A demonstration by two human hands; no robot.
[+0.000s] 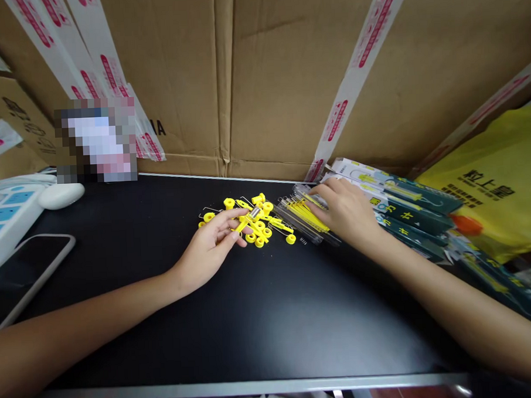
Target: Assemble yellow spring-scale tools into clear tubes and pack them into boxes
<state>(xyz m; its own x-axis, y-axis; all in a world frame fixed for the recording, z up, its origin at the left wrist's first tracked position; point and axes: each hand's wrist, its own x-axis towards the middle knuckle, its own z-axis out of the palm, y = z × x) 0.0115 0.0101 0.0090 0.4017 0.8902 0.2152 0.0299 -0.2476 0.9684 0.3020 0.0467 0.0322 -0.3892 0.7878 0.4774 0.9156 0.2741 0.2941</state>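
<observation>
Head view — phone [30, 262], cartons [264, 76] around parts [258, 221]

Left and back of the heap of yellow parts [254, 222], a pixelated patch [96, 140] hides whatever stands there. Left of the heap, the phone [28, 265] and the white power strip [5, 219] run off the picture's edge. Right of the heap, the right hand [347, 210] covers the far end of the clear tray [304, 218], its grip unreadable. At the heap's near edge the left hand [208, 248] meets a small silver piece [254, 213], too small to identify. Just right of the heap, tiny dark bits [303, 241] are unclear. Far right, the yellow bag [498, 183] is cut off.
</observation>
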